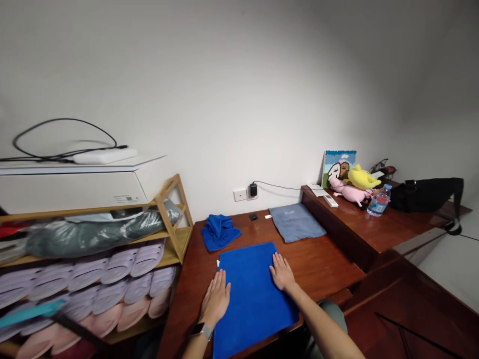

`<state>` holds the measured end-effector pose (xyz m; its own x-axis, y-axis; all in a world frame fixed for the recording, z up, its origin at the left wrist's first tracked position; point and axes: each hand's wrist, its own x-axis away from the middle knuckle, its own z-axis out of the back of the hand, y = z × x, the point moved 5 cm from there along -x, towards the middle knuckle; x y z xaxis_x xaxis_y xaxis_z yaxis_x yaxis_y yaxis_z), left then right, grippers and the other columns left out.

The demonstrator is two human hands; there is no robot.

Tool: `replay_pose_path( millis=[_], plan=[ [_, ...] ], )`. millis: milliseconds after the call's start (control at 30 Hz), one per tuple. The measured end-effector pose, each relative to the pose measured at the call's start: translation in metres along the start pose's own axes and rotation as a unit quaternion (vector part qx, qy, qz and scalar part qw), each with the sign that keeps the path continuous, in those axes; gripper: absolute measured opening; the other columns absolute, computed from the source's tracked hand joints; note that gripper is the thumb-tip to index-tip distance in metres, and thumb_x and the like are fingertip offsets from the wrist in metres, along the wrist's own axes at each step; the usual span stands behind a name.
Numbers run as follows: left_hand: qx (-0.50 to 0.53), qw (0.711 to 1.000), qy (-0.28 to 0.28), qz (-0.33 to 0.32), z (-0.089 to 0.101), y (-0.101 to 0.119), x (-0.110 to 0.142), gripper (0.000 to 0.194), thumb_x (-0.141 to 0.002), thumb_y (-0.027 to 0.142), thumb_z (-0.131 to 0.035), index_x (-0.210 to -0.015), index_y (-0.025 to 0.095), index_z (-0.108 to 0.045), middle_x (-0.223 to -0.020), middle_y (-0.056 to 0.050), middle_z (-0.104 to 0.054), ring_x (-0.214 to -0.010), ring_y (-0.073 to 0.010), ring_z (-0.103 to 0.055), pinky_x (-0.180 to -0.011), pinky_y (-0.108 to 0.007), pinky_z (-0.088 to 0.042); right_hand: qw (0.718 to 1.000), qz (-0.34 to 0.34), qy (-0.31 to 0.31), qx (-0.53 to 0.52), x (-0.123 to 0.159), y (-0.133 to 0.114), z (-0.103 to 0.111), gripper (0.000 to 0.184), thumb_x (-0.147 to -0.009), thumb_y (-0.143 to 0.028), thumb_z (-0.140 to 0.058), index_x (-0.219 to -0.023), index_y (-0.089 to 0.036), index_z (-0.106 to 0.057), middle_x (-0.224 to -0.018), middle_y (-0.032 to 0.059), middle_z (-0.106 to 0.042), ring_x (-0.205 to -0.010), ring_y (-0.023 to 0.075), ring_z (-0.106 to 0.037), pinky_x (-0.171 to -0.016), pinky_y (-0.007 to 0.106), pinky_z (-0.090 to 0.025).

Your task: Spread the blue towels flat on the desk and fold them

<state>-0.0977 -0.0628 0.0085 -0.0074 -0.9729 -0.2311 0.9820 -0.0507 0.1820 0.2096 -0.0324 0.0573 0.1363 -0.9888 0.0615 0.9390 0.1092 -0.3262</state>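
Observation:
A bright blue cloth (pixel 254 294) lies spread flat on the brown wooden desk (pixel 194 279), its near end reaching the front edge. My left hand (pixel 217 298) rests flat along the cloth's left side, fingers stretched out, a watch on the wrist. On the right side, my right hand (pixel 282 272) lies flat near the upper right corner with its fingers extended. Behind the spread cloth sits a crumpled blue cloth (pixel 220 232). A grey-blue cloth (pixel 297 223) lies flat farther back on the right.
To the left stands a wooden rack (pixel 177 239) with several lilac slippers (pixel 119 267) and a white box (pixel 75 192) on top. On the raised right shelf are plush toys (pixel 352 191), a water bottle (pixel 379 202) and a black bag (pixel 422 195). A charger (pixel 253 189) is plugged into the wall.

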Motion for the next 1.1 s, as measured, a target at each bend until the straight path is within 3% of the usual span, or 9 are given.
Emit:
replay_pose_path(
  millis=[100,233,367,467,600,800,967,1100],
  plan=[
    [0.001,0.999,0.042,-0.018,0.016,0.001,-0.011,0.064,-0.106,0.039,-0.026,-0.157,0.010,-0.051,-0.166,-0.015,-0.050,-0.156,-0.0268,-0.045,-0.131,-0.048,-0.035,0.998,0.027,0.049,-0.019,0.000,-0.018,0.001,0.065,-0.112,-0.043,-0.019,-0.169,-0.017,-0.034,-0.175,0.0047,-0.028,-0.165,0.0220,-0.019,-0.135,0.043,-0.015],
    [0.016,0.994,0.074,-0.078,0.029,0.030,-0.043,0.061,-0.107,0.038,-0.026,-0.157,0.015,-0.053,-0.166,-0.012,-0.051,-0.157,-0.0262,-0.042,-0.132,-0.049,-0.034,0.989,0.098,0.099,-0.038,-0.017,-0.062,0.005,0.062,-0.113,-0.040,-0.019,-0.168,-0.020,-0.037,-0.174,0.0027,-0.033,-0.164,0.0213,-0.022,-0.135,0.043,-0.016],
    [0.016,0.992,0.032,-0.120,0.010,0.062,-0.078,0.059,-0.104,0.027,-0.031,-0.158,0.018,-0.051,-0.165,-0.011,-0.052,-0.156,-0.0260,-0.044,-0.130,-0.050,-0.037,0.990,0.112,0.069,-0.041,-0.054,-0.106,-0.005,0.060,-0.111,-0.035,-0.024,-0.167,-0.020,-0.040,-0.172,0.0059,-0.037,-0.163,0.0235,-0.026,-0.134,0.045,-0.021],
    [0.005,0.994,0.018,-0.110,-0.015,0.066,-0.090,0.061,-0.100,0.020,-0.032,-0.158,0.019,-0.052,-0.163,-0.012,-0.054,-0.155,-0.0257,-0.047,-0.129,-0.049,-0.039,0.992,0.116,0.038,-0.042,-0.077,-0.118,-0.024,0.061,-0.111,-0.035,-0.023,-0.167,-0.018,-0.039,-0.172,0.0071,-0.036,-0.164,0.0233,-0.024,-0.134,0.045,-0.019],
    [-0.027,0.999,0.029,-0.011,-0.031,0.056,-0.092,0.062,-0.102,0.030,-0.030,-0.158,0.011,-0.050,-0.167,-0.017,-0.047,-0.158,-0.0302,-0.042,-0.131,-0.054,-0.032,0.994,0.089,0.041,-0.040,-0.095,-0.094,-0.036,0.065,-0.111,-0.043,-0.022,-0.170,-0.016,-0.031,-0.175,0.0076,-0.027,-0.165,0.0224,-0.017,-0.135,0.046,-0.011],
    [-0.021,0.995,0.025,0.095,-0.025,0.047,-0.101,0.069,-0.104,0.038,-0.027,-0.161,0.003,-0.041,-0.168,-0.022,-0.044,-0.161,-0.0315,-0.035,-0.134,-0.053,-0.024,0.998,-0.040,0.045,-0.004,-0.116,-0.028,-0.022,0.068,-0.111,-0.042,-0.016,-0.172,-0.013,-0.023,-0.178,0.0077,-0.019,-0.166,0.0238,-0.013,-0.134,0.048,-0.009],
    [-0.028,0.990,0.025,0.136,-0.022,0.030,-0.112,0.069,-0.103,0.037,-0.025,-0.162,0.005,-0.041,-0.167,-0.022,-0.045,-0.160,-0.0308,-0.037,-0.133,-0.053,-0.025,0.997,-0.067,0.040,-0.004,-0.124,-0.021,-0.023,0.067,-0.110,-0.039,-0.013,-0.172,-0.013,-0.020,-0.179,0.0071,-0.015,-0.167,0.0238,-0.011,-0.134,0.049,-0.007],
    [-0.027,0.990,0.013,0.139,-0.007,0.013,-0.116,0.068,-0.103,0.035,-0.024,-0.160,0.005,-0.044,-0.166,-0.022,-0.046,-0.159,-0.0302,-0.040,-0.132,-0.052,-0.029,0.996,-0.085,0.025,-0.009,-0.122,-0.025,-0.013,0.067,-0.110,-0.037,-0.015,-0.172,-0.011,-0.020,-0.179,0.0084,-0.015,-0.167,0.0242,-0.010,-0.134,0.049,-0.007]
  ],
)
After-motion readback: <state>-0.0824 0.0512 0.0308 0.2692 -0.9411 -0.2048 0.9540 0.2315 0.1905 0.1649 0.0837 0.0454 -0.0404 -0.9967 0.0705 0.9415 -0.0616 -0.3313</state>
